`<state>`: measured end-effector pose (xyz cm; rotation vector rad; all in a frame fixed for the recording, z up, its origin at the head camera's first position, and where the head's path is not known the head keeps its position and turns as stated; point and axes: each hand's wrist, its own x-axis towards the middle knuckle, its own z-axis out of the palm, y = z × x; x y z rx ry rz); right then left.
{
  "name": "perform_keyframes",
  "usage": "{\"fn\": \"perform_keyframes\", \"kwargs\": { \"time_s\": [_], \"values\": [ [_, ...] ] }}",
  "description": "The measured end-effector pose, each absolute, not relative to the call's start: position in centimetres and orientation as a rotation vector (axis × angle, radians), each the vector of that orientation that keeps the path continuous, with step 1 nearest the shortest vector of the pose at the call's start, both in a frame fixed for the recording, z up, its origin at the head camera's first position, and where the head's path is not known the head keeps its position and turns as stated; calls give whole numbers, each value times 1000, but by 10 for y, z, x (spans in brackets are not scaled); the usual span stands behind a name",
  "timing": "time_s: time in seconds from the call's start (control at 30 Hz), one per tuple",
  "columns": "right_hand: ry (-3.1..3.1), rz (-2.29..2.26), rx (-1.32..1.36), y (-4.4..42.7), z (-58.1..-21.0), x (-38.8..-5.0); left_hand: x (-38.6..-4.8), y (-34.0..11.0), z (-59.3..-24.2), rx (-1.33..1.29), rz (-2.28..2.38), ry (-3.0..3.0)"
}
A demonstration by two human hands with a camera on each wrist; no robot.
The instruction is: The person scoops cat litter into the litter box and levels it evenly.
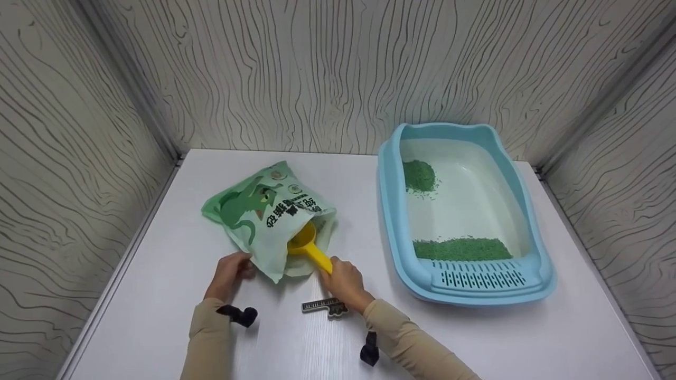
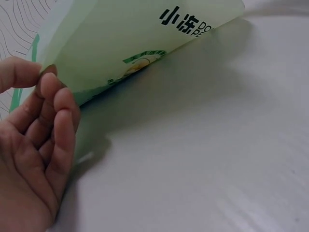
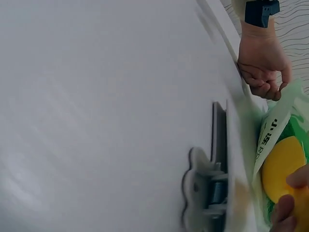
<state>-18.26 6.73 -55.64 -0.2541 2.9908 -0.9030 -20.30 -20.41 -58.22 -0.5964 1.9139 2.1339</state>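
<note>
A pale green cat litter bag (image 1: 253, 208) with a cat picture lies on the table, its mouth gaping toward me. My left hand (image 1: 230, 272) pinches the bag's edge between thumb and index finger; the left wrist view shows this hand (image 2: 41, 130) with the other fingers curled beside the bag (image 2: 120, 43). Held by its handle in my right hand (image 1: 346, 282) is a yellow scoop (image 1: 318, 257), its bowl inside the bag mouth. Green litter shows around the scoop (image 3: 282, 162) in the right wrist view. What the bowl contains is hard to tell.
A light blue litter box (image 1: 392, 211) stands to the right, with green litter (image 1: 465, 249) at its near end and a smaller pile (image 1: 420, 176) at the far left. A dark, patterned clip (image 1: 322, 305) lies on the table by my right wrist. Wood-patterned panels (image 1: 296, 74) enclose the table.
</note>
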Motion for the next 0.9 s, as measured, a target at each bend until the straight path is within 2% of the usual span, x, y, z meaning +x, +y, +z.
{"fn": "perform_keyframes", "kwargs": {
  "time_s": [0.5,0.9],
  "values": [
    [2872,-983,-228,72,-564,-186,-203,-204,-581,-594,2238,1839],
    [2804,-1054,-191,68,-556,-188,-204,-204,-583,-610,2124,1968]
  ]
}}
